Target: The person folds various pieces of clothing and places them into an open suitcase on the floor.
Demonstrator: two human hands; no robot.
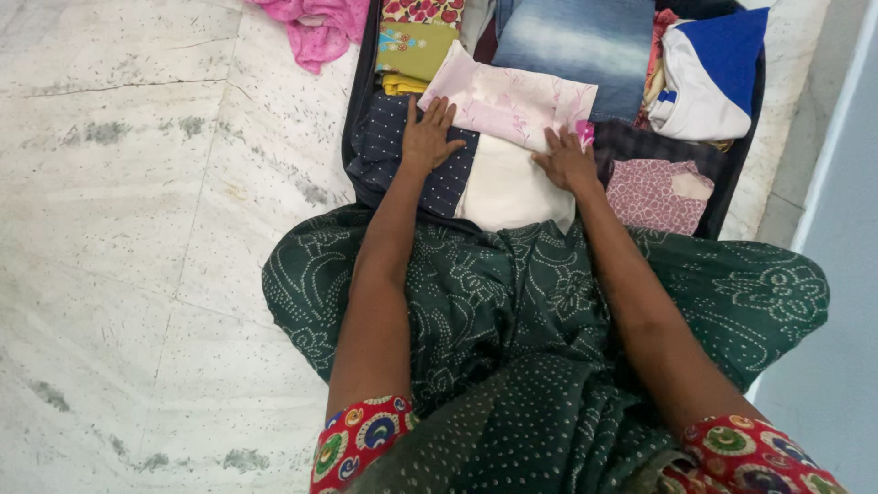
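**Flat palms on folded cloth in an open suitcase**

Grip: none closed on anything. Left hand [430, 135] spread flat, fingers splayed, pressing on a navy dotted fabric [384, 151]. Right hand [565, 160] also open, palm down, fingertips at the edge of a pale pink floral cloth [508, 101] and resting over a cream folded cloth [508, 187] just beneath it. Both cloths at the near edge of the dark suitcase [727, 178], close to the lap in green patterned garment [549, 311].

Around them, packed tight: a mauve printed piece [654, 192] to the right, folded denim [576, 41] behind, a white and blue garment [713, 73] at the far right corner, a mustard embroidered piece [413, 50] at the far left. Pink cloth [315, 27] outside on the marble floor [137, 229].

Likely trouble: pink floral cloth lying tilted across the stack, so uneven pressure could slide it or undo the fold. Piles looking crowded; a shove might spill the edge layers over the suitcase rim.
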